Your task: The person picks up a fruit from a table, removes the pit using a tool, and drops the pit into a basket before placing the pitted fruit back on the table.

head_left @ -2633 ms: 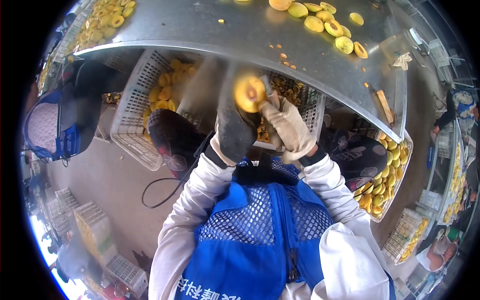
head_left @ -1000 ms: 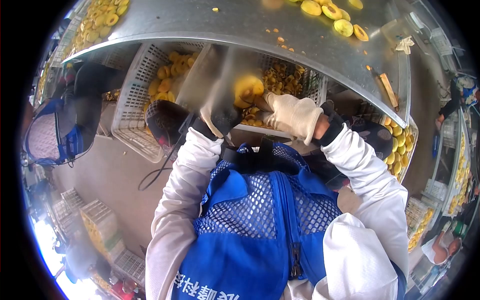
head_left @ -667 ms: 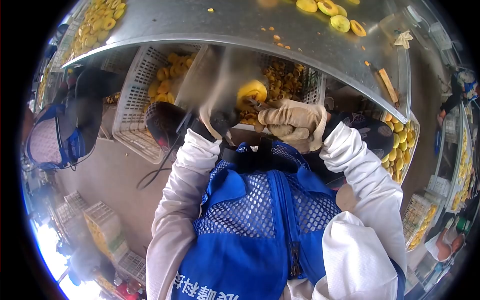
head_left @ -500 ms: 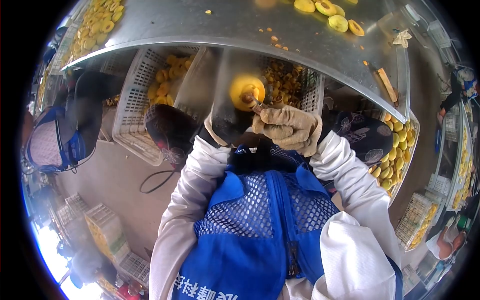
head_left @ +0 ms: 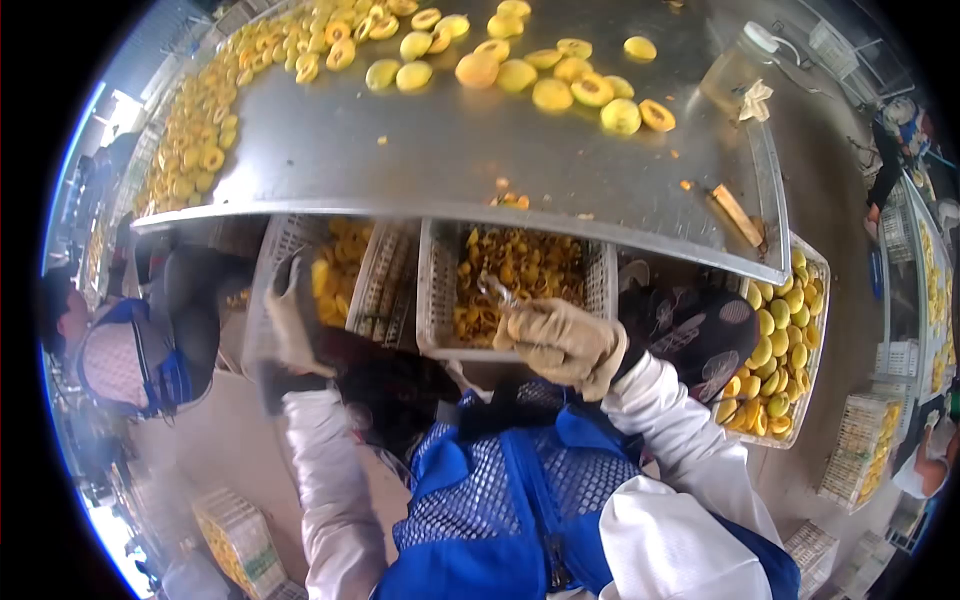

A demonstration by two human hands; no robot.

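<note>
My right hand, in a tan work glove, is closed around a small metal tool with a spoon-like tip. The tip is above a white crate of yellow-brown fruit scraps. My left hand, also gloved, is out to the left beside another white crate holding yellow peach halves. It is blurred, with the fingers stretched out and no fruit visible in them.
Halved yellow peaches lie across the metal table, with a wooden stick near its right corner. A full fruit crate stands at right. A co-worker sits at left.
My left hand has moved left, away from my right hand, and the yellow peach between them is gone from there. My right hand still grips the tool. The view has tilted up.
</note>
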